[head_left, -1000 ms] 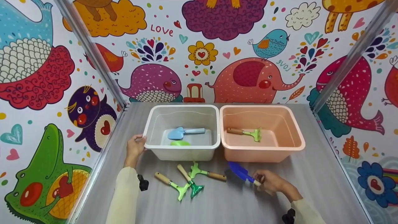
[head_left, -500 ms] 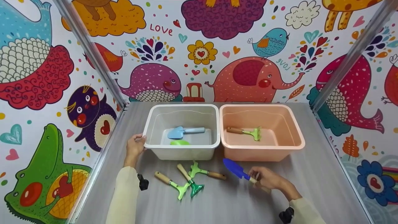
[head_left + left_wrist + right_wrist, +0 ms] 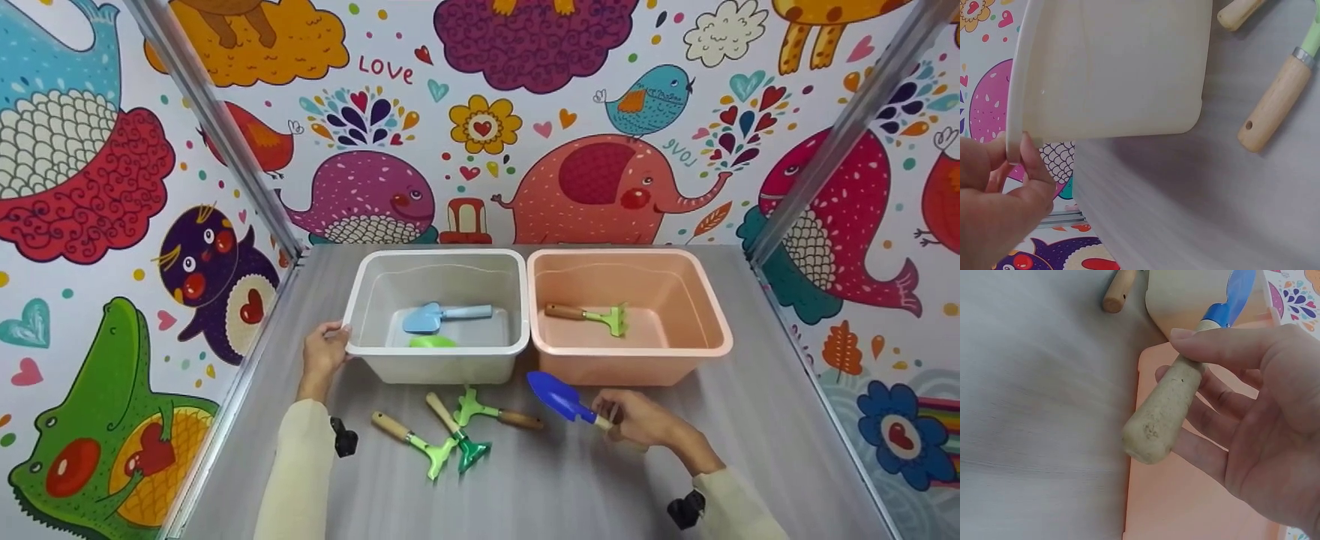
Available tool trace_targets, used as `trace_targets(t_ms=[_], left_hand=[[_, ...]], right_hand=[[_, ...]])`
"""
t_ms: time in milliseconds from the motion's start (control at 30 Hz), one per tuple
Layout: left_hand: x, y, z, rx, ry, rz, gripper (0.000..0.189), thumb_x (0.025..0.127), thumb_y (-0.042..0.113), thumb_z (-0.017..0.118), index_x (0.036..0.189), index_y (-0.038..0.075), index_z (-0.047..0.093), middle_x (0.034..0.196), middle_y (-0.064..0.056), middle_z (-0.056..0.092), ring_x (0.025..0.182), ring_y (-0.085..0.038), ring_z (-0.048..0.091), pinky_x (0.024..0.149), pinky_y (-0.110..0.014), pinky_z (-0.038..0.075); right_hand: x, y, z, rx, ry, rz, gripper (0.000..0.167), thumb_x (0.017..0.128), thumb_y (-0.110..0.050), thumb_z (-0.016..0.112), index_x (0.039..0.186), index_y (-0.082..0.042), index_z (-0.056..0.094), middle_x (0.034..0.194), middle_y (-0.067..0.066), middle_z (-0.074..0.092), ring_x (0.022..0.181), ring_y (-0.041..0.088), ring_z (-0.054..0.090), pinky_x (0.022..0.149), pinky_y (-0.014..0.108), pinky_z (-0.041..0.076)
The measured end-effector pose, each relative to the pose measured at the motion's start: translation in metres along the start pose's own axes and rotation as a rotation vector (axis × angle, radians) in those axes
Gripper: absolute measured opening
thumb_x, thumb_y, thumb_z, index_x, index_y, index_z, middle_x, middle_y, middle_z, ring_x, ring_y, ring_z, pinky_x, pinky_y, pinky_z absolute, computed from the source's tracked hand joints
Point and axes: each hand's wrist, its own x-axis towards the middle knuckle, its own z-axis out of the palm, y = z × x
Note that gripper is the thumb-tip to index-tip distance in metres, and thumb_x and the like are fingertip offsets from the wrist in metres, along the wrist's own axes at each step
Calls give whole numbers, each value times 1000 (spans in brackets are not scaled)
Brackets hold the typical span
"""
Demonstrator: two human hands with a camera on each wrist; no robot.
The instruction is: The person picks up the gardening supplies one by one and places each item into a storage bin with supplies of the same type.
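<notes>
My left hand (image 3: pixel 325 358) pinches the left rim of the white bin (image 3: pixel 439 351) between thumb and fingers, plain in the left wrist view. My right hand (image 3: pixel 637 417) grips a blue trowel (image 3: pixel 556 394) by its wooden handle (image 3: pixel 1163 410), thumb across the top. The blade points up and left, just in front of where the two bins meet. In the white bin lie a light blue trowel (image 3: pixel 426 319) and a light green piece (image 3: pixel 433 341), partly hidden by the front wall. The peach bin (image 3: pixel 630 351) holds a green rake (image 3: pixel 615 320) with a brown handle.
Several tools lie on the grey table (image 3: pixel 555 495) before the white bin: a light green tool (image 3: pixel 435 453), a dark green tool (image 3: pixel 471 451) and a light green rake (image 3: pixel 471 407), handles crossing close together. Cartoon-printed walls with metal posts (image 3: pixel 832 135) enclose the table.
The right hand has carried the blue trowel left and slightly toward the bins, raising its blade. The left hand keeps its place on the white bin's rim.
</notes>
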Motion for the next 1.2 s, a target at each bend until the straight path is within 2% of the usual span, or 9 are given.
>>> trace_targets(t_ms=[233, 400, 700, 867, 1033, 1200], left_hand=[[2, 0, -2, -1, 8, 24, 31, 100, 9, 56, 124, -11, 56, 97, -23, 68, 55, -2, 52, 50, -13, 46], [2, 0, -2, -21, 13, 36, 31, 100, 8, 56, 123, -12, 56, 106, -31, 68, 56, -1, 53, 51, -14, 46], [-1, 1, -2, -27, -3, 12, 33, 101, 10, 56, 127, -11, 55, 108, -31, 67, 57, -3, 53, 54, -16, 48], [-1, 1, -1, -14, 3, 16, 34, 102, 10, 55, 128, -11, 55, 113, -33, 65, 57, -3, 54, 54, -17, 49], [0, 1, 0, -9, 13, 16, 33, 101, 10, 56, 126, -11, 56, 106, -30, 67, 55, -3, 53, 52, -17, 47], [-1, 2, -1, -6, 7, 13, 33, 101, 10, 56, 126, -12, 55, 98, -25, 69, 53, -3, 52, 51, -16, 45]], right_hand=[[0, -8, 0, 7, -1, 1, 34, 74, 3, 77, 104, -6, 65, 92, 5, 66, 82, 15, 60, 72, 27, 51], [4, -21, -3, 47, -25, -27, 35, 75, 2, 79, 106, -6, 65, 92, 7, 67, 83, 15, 61, 73, 26, 51], [9, -38, -11, 22, -37, -62, 37, 76, -3, 81, 109, -7, 66, 92, 4, 67, 83, 15, 61, 74, 26, 50], [11, -45, -17, 54, -36, -89, 37, 77, -4, 82, 110, -6, 66, 93, 6, 68, 84, 14, 60, 75, 25, 50], [16, -53, -23, 81, -47, -117, 36, 79, -6, 81, 111, -6, 65, 96, 9, 68, 86, 15, 60, 76, 25, 51], [21, -60, -29, 56, -47, -131, 34, 81, -8, 82, 111, -9, 65, 99, 7, 67, 88, 15, 61, 79, 26, 53]])
